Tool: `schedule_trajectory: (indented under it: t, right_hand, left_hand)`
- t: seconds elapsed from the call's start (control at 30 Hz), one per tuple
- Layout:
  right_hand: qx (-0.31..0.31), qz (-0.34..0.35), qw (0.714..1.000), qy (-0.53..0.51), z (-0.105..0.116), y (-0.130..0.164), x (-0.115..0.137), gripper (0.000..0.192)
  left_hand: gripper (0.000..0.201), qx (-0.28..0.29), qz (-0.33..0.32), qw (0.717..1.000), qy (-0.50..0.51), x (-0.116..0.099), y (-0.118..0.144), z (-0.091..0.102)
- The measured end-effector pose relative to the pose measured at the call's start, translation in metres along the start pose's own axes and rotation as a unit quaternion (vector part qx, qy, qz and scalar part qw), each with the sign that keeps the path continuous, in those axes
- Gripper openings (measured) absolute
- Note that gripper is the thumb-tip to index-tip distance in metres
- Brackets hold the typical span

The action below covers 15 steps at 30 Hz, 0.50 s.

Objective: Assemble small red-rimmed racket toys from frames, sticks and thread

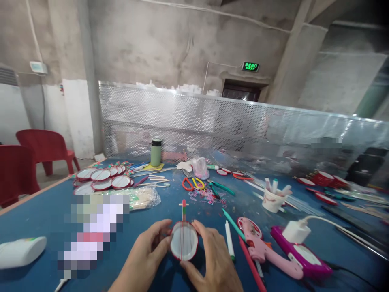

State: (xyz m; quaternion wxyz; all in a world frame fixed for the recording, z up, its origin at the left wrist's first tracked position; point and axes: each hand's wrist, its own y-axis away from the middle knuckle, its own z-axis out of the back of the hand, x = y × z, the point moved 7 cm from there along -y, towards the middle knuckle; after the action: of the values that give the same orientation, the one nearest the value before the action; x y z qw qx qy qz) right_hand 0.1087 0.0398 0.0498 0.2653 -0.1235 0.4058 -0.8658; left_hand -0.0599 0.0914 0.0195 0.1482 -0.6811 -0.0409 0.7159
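Between my two hands is a miniature round string instrument. It has a white face, a red rim, thin dark red strings down the middle and a short neck with a small crosspiece pointing away from me. My left hand has thumb and forefinger at its left rim. My right hand curls round the right rim, with the forefinger near the top and the thumb at the lower edge. The underside is hidden. A white marker lies just right of my right hand.
A pink glue gun and a purple power strip with a white plug lie at right. Further back are a cup of markers, pliers and a green bottle. Several round pieces are piled at left.
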Motion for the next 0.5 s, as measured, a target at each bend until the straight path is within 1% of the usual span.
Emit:
schedule_trajectory:
  t: [0.13,0.2,0.3,0.5]
  right_hand:
    - [-0.018,-0.031,0.999,-0.010,0.007,-0.003,0.005,0.062]
    - [-0.020,-0.036,0.999,-0.019,0.008,-0.004,0.006,0.058]
    - [-0.028,-0.035,0.998,-0.035,0.010,-0.006,0.009,0.055]
    - [-0.026,-0.071,0.994,-0.079,0.006,-0.001,0.003,0.057]
  left_hand:
    - [0.038,0.036,0.033,0.998,-0.031,-0.008,0.003,-0.009]
    - [0.036,0.033,0.044,0.997,-0.047,-0.010,0.003,-0.009]
    - [0.036,0.028,0.054,0.998,-0.035,-0.010,0.002,-0.010]
    - [0.038,0.021,0.072,0.997,-0.008,-0.014,0.004,-0.013]
